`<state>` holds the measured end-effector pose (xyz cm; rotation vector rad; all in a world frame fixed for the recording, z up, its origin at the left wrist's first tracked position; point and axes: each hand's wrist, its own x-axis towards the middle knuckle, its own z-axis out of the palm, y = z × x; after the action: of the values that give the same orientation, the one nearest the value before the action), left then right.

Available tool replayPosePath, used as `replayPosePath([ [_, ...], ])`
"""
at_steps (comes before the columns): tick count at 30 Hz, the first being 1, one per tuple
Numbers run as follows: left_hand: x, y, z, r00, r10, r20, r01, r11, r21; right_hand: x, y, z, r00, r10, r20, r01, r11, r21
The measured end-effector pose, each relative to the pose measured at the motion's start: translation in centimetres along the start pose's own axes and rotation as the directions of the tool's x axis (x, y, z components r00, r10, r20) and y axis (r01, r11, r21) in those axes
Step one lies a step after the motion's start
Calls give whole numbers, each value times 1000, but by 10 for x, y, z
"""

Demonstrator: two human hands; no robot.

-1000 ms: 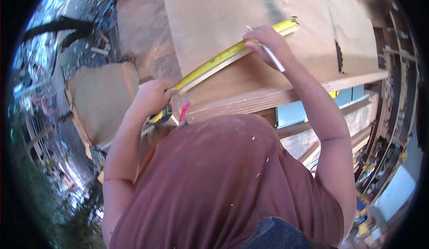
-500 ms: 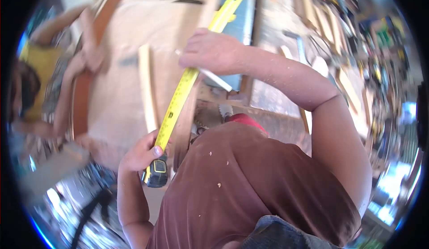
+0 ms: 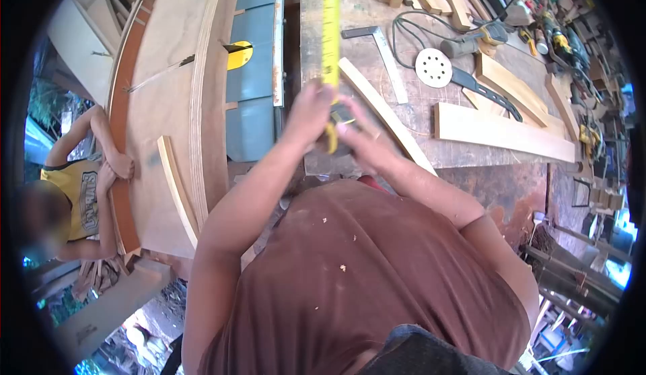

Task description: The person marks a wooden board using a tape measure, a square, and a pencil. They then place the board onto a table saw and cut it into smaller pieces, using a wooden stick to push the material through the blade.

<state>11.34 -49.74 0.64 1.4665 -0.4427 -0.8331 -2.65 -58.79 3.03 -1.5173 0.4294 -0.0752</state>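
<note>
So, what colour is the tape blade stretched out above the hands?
Bright yellow. The tape blade shows best in the head view, running up across the workbench.

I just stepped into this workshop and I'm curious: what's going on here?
A person in a brown shirt grips a tape measure with the left hand and right hand together, its yellow blade stretched over the workbench. Planks and a sander lie on that bench. Beside it, another person rests both hands on a big curved plywood panel.
</note>
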Motion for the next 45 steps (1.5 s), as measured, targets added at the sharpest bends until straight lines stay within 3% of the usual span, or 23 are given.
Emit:
replayPosePath([
  [1, 13, -7, 23, 1000, -17, -25, 18, 999, 26, 4, 9, -14, 1000, 3, 19, -3, 1000, 13],
  [3, 29, -15, 58, 1000, -2, -11, 2, 1000, -15, 19, 35, -51, 985, 173, 10, -152, 837, 525],
  [5, 37, -30, 82, 994, 110, 22, -112, 990, 84, 29, 47, -89, 933, 359, -23, -252, 700, 668],
  [7, 45, -56, 96, 944, 328, 30, -329, 932, 155, 35, 68, -121, 974, 205, -99, -125, 844, 522],
  [9, 45, -60, 87, 949, 311, -54, -253, 853, 457, 38, 70, -147, 950, 271, -157, -134, 805, 578],
  [10, 46, -48, 83, 946, 313, -79, -244, 854, 460, 41, 77, -161, 943, 218, -249, -73, 871, 486],
  [12, 50, -25, 76, 975, -220, -2, 156, 684, 713, 46, 98, -197, 911, 90, -403, 3, 975, 223],
  [13, 52, -40, 75, 976, -214, -43, 182, 690, 700, 49, 103, -213, 894, 8, -448, 18, 998, 54],
  [15, 67, -90, 73, 982, 89, 164, -186, 531, 827, 52, 100, -224, 848, -52, -528, 77, 997, 25],
  [17, 77, -108, 76, 974, 165, 154, -223, 610, 760, 60, 103, -245, 876, -86, -474, 59, 996, -71],
  [21, 80, -108, 83, 991, 131, -3, -84, 652, 753, 57, 79, -231, 844, -5, -536, 63, 994, 90],
  [26, 69, -64, 52, 906, 368, -209, -191, 796, 575, 67, 115, -244, 886, -131, -445, 35, 976, -216],
  [30, 21, 31, -8, 694, 688, -210, -469, 654, 594, 81, 132, -226, 946, -297, -132, 126, 711, -692],
  [31, -9, 67, -28, 744, 640, -192, -446, 689, 571, 86, 138, -219, 934, -353, -51, 183, 597, -781],
  [33, -56, 107, -79, 618, 758, -209, -444, 556, 703, 89, 129, -198, 934, -343, 97, 228, 368, -902],
  [34, -82, 121, -106, 535, 820, -202, -430, 470, 771, 92, 124, -191, 960, -271, 74, 170, 349, -922],
  [35, -122, 140, -130, 566, 784, -255, -337, 503, 796, 95, 116, -184, 979, -201, 42, 107, 325, -940],
  [36, -171, 172, -143, 708, 579, -405, -87, 640, 764, 94, 103, -174, 977, -209, 40, 108, 322, -941],
  [37, -203, 188, -168, 696, 513, -503, 235, 499, 834, 91, 86, -161, 977, -214, 0, 38, 174, -984],
  [38, -243, 221, -157, 635, 561, -531, 129, 600, 789, 90, 77, -149, 974, -223, -43, -39, 24, -999],
  [40, -283, 213, -208, 640, 577, -507, 363, 354, 862, 108, 68, -135, 915, -400, 63, 134, 153, -979],
  [43, -303, 130, -325, 679, 586, -443, 428, 175, 887, 123, 39, -63, 840, -513, 177, 372, 308, -876],
  [45, -304, 72, -366, 736, 320, -596, 544, 244, 803, 119, 8, 14, 837, -494, 238, 468, 419, -778],
])
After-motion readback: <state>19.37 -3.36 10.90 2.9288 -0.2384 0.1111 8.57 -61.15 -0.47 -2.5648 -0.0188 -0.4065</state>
